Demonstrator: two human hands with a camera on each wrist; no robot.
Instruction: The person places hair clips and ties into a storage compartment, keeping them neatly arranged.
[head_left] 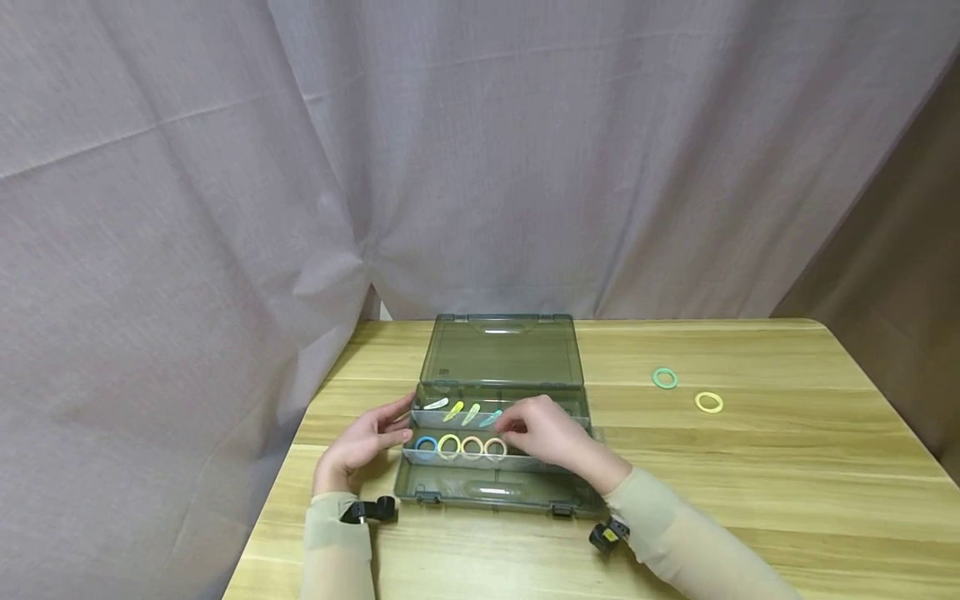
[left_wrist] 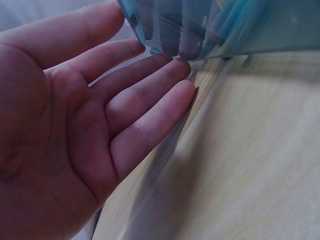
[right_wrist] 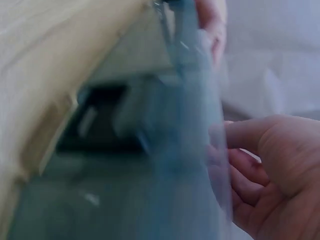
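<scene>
A translucent grey-green divided box [head_left: 495,488] lies on the table with its lid [head_left: 502,350] folded back. My left hand [head_left: 366,442] rests against its left side, fingers extended; the left wrist view shows its fingertips [left_wrist: 180,92] along the box's lower edge. My right hand [head_left: 547,429] reaches in, thumb and fingers pinching a teal hair clip [head_left: 489,419] at its right end. Beside that clip in the back compartment lie a white clip [head_left: 437,404], a yellow clip [head_left: 453,410] and a pale green clip [head_left: 471,413]. The middle compartment holds a blue ring [head_left: 417,444], a yellow ring [head_left: 441,443] and peach rings [head_left: 463,450].
To the right on the wooden table [head_left: 750,483] lie a green ring [head_left: 655,382] and a yellow ring [head_left: 699,406]. Grey curtains [head_left: 487,167] hang behind the table's far edge. Latches [head_left: 562,509] stick out from the box's front.
</scene>
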